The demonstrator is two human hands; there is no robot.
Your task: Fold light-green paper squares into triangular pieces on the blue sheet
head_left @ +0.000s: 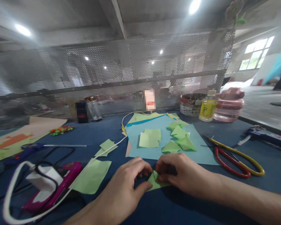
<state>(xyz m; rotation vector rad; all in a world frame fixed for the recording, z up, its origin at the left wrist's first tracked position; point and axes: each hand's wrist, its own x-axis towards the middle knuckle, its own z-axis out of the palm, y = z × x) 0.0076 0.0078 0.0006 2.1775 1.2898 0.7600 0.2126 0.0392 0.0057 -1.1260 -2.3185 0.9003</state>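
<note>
A small folded piece of light green paper (pixel 158 185) lies on the dark blue tabletop in front of me. At its left corner are the thumb and curled fingers of my left hand (pixel 128 181). My right hand (pixel 181 172) holds the paper from the right, its thumb and forefinger pressed on the fold; part of the sheet is hidden under it. Just beyond, a light blue sheet (pixel 135 153) bears several folded green paper pieces (pixel 179 137) and flat green squares (pixel 150 138). More green paper (pixel 93 176) rests left of my left hand.
Red-and-yellow-handled scissors (pixel 239 162) lie to the right, near a blue glue gun (pixel 269 137). A magenta power strip (pixel 70 176) with a white cable (pixel 7 200) sits at left. A yellow-labelled bottle (pixel 207 107), pink jug (pixel 229 106) and basket (pixel 192 106) stand before the perforated metal screen (pixel 131 72).
</note>
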